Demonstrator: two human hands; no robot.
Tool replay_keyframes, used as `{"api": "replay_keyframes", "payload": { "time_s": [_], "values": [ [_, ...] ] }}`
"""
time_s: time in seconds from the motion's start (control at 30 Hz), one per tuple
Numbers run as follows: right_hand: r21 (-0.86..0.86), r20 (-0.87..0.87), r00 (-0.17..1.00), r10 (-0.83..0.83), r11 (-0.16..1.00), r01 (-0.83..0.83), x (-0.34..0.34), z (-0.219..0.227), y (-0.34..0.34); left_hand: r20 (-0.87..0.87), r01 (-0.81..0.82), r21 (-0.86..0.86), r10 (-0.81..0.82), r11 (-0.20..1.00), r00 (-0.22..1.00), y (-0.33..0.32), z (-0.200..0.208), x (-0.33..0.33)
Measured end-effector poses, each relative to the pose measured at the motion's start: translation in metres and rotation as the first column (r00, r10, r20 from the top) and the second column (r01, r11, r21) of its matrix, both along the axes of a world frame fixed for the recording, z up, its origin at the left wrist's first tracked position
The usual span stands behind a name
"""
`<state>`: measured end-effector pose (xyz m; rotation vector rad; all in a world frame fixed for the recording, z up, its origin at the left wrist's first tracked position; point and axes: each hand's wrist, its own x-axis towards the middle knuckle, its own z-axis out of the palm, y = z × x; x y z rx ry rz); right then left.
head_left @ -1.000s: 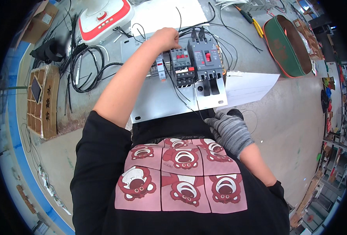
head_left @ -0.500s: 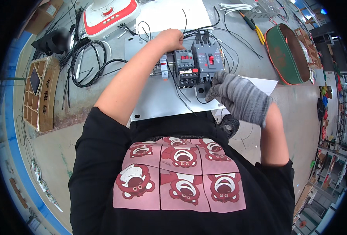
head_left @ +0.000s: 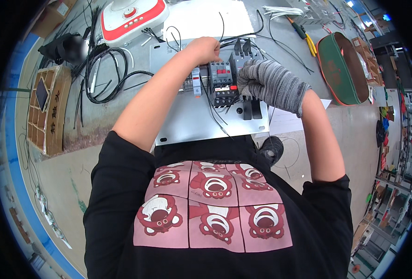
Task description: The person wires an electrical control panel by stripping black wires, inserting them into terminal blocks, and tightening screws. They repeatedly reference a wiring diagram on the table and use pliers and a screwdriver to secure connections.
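My bare left hand (head_left: 205,50) is closed at the far edge of the black contactor (head_left: 222,70); its fingertips are partly hidden, and so is anything they pinch. My right hand (head_left: 271,84), in a grey knitted glove, is closed over the moulded-case circuit breaker (head_left: 239,59) and covers most of it. What its curled fingers hold cannot be seen. An overload relay (head_left: 224,95) with a red button sits on the near side of the contactor. To its left stands a slim grey relay module (head_left: 196,83). All are on a metal mounting plate (head_left: 187,123), with thin black wires (head_left: 214,114) trailing across it.
Bundled black cables (head_left: 94,79) lie left of the plate, beside a wooden compartment box (head_left: 57,111). A red-and-white appliance base (head_left: 134,21) stands behind. At right are yellow-handled pliers (head_left: 311,46) and a green open bag (head_left: 334,69). Paper (head_left: 289,122) pokes out beside the plate.
My right hand has moved up and left, from the breaker's near right corner onto its middle, uncovering the near terminals. My left hand has stayed at the contactor's far edge.
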<state>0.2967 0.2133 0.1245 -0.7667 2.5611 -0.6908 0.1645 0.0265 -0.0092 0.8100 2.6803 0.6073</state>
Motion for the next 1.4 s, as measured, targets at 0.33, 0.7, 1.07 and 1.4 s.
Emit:
{"api": "replay_keyframes", "payload": {
  "time_s": [0.33, 0.7, 1.07, 1.4],
  "values": [
    [0.057, 0.297, 0.95, 0.101, 0.991, -0.123, -0.004, 0.005, 0.015, 0.152, -0.028, 0.174, 0.001, 0.984, 0.988, -0.009, 0.008, 0.001],
    [0.065, 0.194, 0.971, 0.139, 0.986, -0.154, -0.011, 0.007, 0.016, 0.135, -0.22, 0.707, 0.178, 0.672, 0.975, -0.012, 0.085, 0.154],
    [0.059, 0.189, 0.973, 0.132, 0.988, -0.145, -0.019, 0.031, 0.01, 0.53, -0.488, 0.651, 0.113, 0.582, 0.841, 0.007, 0.074, 0.21],
    [0.001, -0.013, 0.993, 0.119, 0.993, -0.119, -0.025, 0.028, 0.02, 0.512, -0.518, 0.679, 0.169, 0.521, 0.842, 0.004, 0.081, 0.207]
  ]
}}
